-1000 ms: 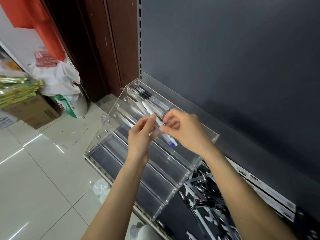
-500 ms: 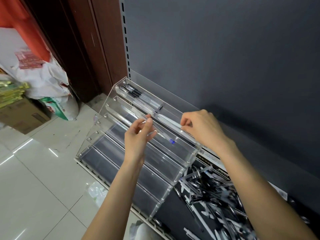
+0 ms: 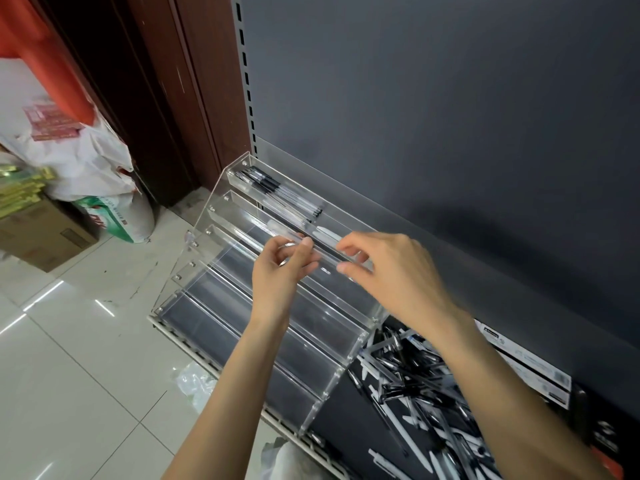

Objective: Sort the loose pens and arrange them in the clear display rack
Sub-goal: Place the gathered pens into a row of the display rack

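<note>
- Dark grey shelving backed the scene, with a pale tiled floor (image 3: pixel 69 358) off to one side of the clear display rack (image 3: pixel 277 306), which stood stepped on the shelf.
- Black-gripped pens (image 3: pixel 280 192) already lay in the rack's topmost tier; a white pen (image 3: pixel 325 233) lay in that same tier, just beyond both hands.
- The left hand (image 3: pixel 277 275) hovered over the rack's upper-middle tiers, its grip pinched on a slim clear pen (image 3: pixel 291 244); motion blur made the hold hard to read.
- The right hand (image 3: pixel 391 275) was beside it over the same tiers, fingers loosely curled; I could not tell whether it held anything.
- The pen's long axis ran along the tier, so it probably only needed lowering, the left hand being nearer.
- Loose pens (image 3: pixel 415 382) lay heaped on the shelf at the rack's near end, under the right forearm.
- Bags and a cardboard box (image 3: pixel 41 233) sat on the floor beyond the rack.
</note>
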Demonstrator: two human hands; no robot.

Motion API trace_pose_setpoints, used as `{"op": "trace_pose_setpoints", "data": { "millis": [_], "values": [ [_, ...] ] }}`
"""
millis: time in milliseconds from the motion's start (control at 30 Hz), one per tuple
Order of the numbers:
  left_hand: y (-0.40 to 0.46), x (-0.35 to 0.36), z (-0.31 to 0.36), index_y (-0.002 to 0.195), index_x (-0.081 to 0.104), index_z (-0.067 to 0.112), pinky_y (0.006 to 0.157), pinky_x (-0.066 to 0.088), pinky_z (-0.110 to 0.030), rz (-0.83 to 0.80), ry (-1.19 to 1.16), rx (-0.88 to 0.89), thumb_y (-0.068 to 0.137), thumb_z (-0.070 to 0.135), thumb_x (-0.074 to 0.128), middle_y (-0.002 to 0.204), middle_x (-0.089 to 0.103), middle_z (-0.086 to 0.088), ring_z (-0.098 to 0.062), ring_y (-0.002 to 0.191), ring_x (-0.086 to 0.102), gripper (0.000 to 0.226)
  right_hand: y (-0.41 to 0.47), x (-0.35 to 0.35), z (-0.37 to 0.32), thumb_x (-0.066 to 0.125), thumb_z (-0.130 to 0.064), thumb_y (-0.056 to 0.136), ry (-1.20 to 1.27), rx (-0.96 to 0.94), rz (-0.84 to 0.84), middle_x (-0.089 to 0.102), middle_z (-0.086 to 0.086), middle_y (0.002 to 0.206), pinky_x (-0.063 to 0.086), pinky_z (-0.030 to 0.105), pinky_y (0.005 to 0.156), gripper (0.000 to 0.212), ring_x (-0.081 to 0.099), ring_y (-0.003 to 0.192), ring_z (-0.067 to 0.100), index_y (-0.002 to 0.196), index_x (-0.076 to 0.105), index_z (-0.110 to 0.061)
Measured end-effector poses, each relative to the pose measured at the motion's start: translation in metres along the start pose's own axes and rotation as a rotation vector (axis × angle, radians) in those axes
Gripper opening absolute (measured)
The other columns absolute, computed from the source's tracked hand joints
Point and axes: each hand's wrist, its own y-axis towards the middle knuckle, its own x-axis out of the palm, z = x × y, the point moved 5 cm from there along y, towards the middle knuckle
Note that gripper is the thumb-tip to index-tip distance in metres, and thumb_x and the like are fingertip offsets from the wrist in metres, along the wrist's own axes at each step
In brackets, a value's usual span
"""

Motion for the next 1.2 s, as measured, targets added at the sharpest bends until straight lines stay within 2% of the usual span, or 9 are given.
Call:
{"op": "trace_pose_setpoints", "data": {
  "millis": [267, 433, 533, 633, 700, 800, 933, 1100, 1200],
  "values": [
    [-0.010, -0.019, -0.002, 0.110, 0.054, 0.009, 0.067, 0.056, -0.025, 0.021, 0.192, 0.089, 0.089, 0.023, 0.063, 0.088, 0.070, -0.007, -0.016, 0.080, 0.070, 0.027, -0.021, 0.028, -0.004, 0.070, -0.016, 0.083, 0.049, 0.035, -0.009, 0.071, -0.008, 0.083, 0.057, 0.028, 0.069, 0.021, 0.065, 0.071, 0.007, 0.103, 0.068, -0.020],
    [-0.016, -0.062, -0.011, 0.111, 0.058, 0.021, 0.066, 0.043, -0.012, 0.189, 0.629, 0.323, 0.092, 0.027, 0.059, 0.101, 0.062, 0.008, -0.007, 0.086, 0.058, 0.019, -0.053, 0.061, -0.011, 0.068, -0.019, 0.085, 0.087, 0.071, -0.192, 0.072, -0.006, 0.092, 0.057, 0.023, 0.071, 0.025, 0.066, 0.078, 0.006, 0.110, 0.067, -0.021],
    [-0.024, -0.082, -0.029, 0.110, 0.058, 0.020, 0.068, 0.045, -0.015, 0.239, 0.596, 0.249, 0.094, 0.024, 0.055, 0.103, 0.061, 0.006, -0.007, 0.087, 0.058, 0.017, -0.070, 0.082, -0.022, 0.062, -0.020, 0.090, 0.069, 0.043, -0.283, 0.071, -0.005, 0.102, 0.050, 0.012, 0.075, 0.025, 0.066, 0.087, 0.008, 0.114, 0.063, -0.020],
    [-0.033, -0.092, -0.050, 0.107, 0.058, 0.020, 0.068, 0.044, -0.008, 0.211, 0.570, 0.122, 0.094, 0.020, 0.054, 0.101, 0.061, 0.007, 0.001, 0.086, 0.058, 0.013, -0.083, 0.108, -0.036, 0.055, -0.016, 0.094, -0.036, -0.011, -0.384, 0.069, 0.003, 0.107, 0.054, 0.022, 0.081, 0.022, 0.066, 0.096, 0.016, 0.116, 0.060, -0.015],
    [-0.039, -0.093, -0.058, 0.101, 0.059, 0.022, 0.069, 0.043, -0.014, 0.136, 0.679, 0.115, 0.093, 0.019, 0.056, 0.096, 0.062, 0.008, -0.002, 0.084, 0.059, 0.009, -0.087, 0.123, -0.037, 0.054, -0.011, 0.094, -0.102, -0.006, -0.430, 0.068, 0.007, 0.108, 0.055, 0.030, 0.082, 0.020, 0.066, 0.098, 0.021, 0.114, 0.058, -0.012],
    [-0.042, -0.094, -0.060, 0.098, 0.063, 0.020, 0.079, 0.042, -0.024, 0.030, 1.031, 0.302, 0.088, 0.014, 0.061, 0.095, 0.063, 0.007, -0.009, 0.087, 0.056, 0.012, -0.088, 0.139, -0.037, 0.051, -0.008, 0.095, -0.139, -0.004, -0.473, 0.067, 0.011, 0.106, 0.055, 0.035, 0.082, 0.020, 0.065, 0.097, 0.025, 0.114, 0.055, -0.008],
    [-0.041, -0.098, -0.068, 0.090, 0.067, 0.025, 0.097, 0.029, -0.041, -0.080, 1.363, 0.372, 0.084, 0.015, 0.064, 0.093, 0.067, 0.008, -0.015, 0.096, 0.059, 0.012, -0.089, 0.147, -0.037, 0.043, -0.003, 0.096, -0.184, -0.033, -0.506, 0.066, 0.014, 0.107, 0.054, 0.036, 0.082, 0.023, 0.064, 0.098, 0.028, 0.115, 0.055, -0.005],
    [-0.037, -0.103, -0.070, 0.099, 0.069, 0.025, 0.111, 0.011, -0.056, -0.221, 1.476, 0.347, 0.094, 0.025, 0.053, 0.100, 0.069, 0.007, -0.016, 0.108, 0.059, 0.017, -0.095, 0.153, -0.038, 0.040, 0.003, 0.095, -0.193, -0.039, -0.550, 0.062, 0.017, 0.111, 0.053, 0.037, 0.085, 0.027, 0.062, 0.101, 0.030, 0.113, 0.059, -0.001],
    [-0.037, -0.102, -0.064, 0.102, 0.069, 0.023, 0.111, 0.013, -0.056, -0.230, 1.463, 0.369, 0.095, 0.025, 0.051, 0.103, 0.070, 0.005, -0.017, 0.106, 0.062, 0.019, -0.096, 0.143, -0.039, 0.045, -0.001, 0.094, -0.115, -0.042, -0.486, 0.063, 0.013, 0.113, 0.053, 0.034, 0.086, 0.027, 0.063, 0.099, 0.026, 0.117, 0.060, -0.005]
  ]
}}
